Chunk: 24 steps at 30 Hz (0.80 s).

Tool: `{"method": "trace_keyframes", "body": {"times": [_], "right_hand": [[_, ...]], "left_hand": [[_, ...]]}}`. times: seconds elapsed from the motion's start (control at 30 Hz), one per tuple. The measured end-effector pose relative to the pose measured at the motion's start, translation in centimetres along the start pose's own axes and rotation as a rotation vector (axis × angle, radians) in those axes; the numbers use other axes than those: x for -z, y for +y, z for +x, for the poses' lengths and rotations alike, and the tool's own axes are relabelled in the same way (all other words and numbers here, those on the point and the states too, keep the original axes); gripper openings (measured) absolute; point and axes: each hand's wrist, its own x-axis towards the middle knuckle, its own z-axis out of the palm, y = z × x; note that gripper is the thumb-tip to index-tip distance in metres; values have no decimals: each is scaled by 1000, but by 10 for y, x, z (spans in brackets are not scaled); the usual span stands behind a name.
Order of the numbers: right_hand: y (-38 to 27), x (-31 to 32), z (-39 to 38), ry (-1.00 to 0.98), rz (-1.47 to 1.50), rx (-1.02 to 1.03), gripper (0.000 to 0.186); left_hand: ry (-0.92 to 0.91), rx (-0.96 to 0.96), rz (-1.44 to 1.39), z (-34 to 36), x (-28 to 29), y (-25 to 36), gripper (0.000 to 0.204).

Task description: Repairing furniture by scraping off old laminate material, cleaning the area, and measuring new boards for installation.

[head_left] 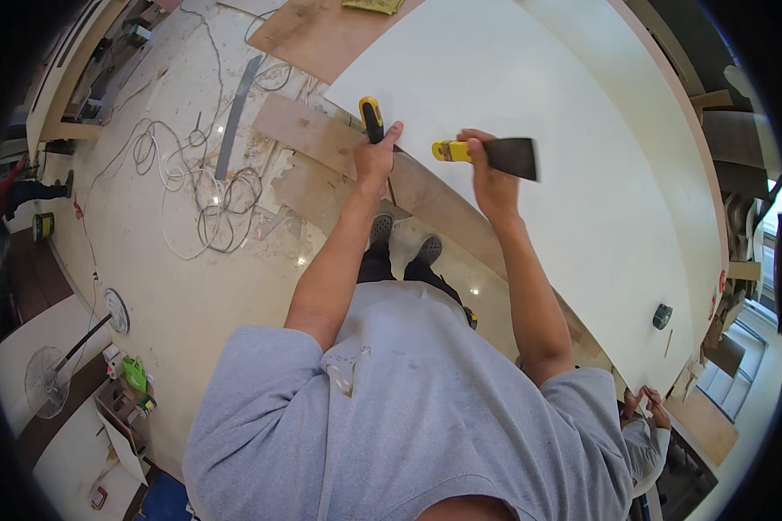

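Note:
My left hand (374, 159) is closed round a tool with a yellow-and-black handle (371, 118), its rounded end pointing up. What lies at the tool's other end is hidden by the fist. In my right hand (493, 178) is a putty knife with a yellow handle (450, 151) and a wide dark blade (514, 158), pointing right. Both hands are over the near-left edge of a large white panel (530, 78). The putty knife is seen above the panel; I cannot tell whether it touches.
A black tape measure (662, 315) and a thin stick (668, 343) lie on the panel. Another person's hands (645, 399) are at its lower right corner. Tangled cables (226, 208), a grey strip (237, 117) and wooden boards (308, 130) are at left, with a fan (48, 382) farther off.

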Motion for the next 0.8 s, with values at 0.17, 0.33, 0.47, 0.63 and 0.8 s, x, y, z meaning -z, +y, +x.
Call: {"method": "trace_keyframes", "body": {"times": [0.17,0.33,0.47,0.63,0.8], "right_hand": [[2,-23,13,-113,-186,130,23],[3,-26,13,-221,-282,44,27],[11,-12,10,-106,-157,32,25],[11,9,-5,-113,-180,-31,29],[-6,16,-8,-86,-148,-191,30]], "left_hand": [[25,-62,-24,-3,-5,-5,37],[9,-104,27,-7,-4,-4,35],[-5,-59,-60,-17,-7,-10,34],[-101,-43,-62,-45,-33,-24,32],[-29,-72,-5,-51,-43,-32,32]]}}
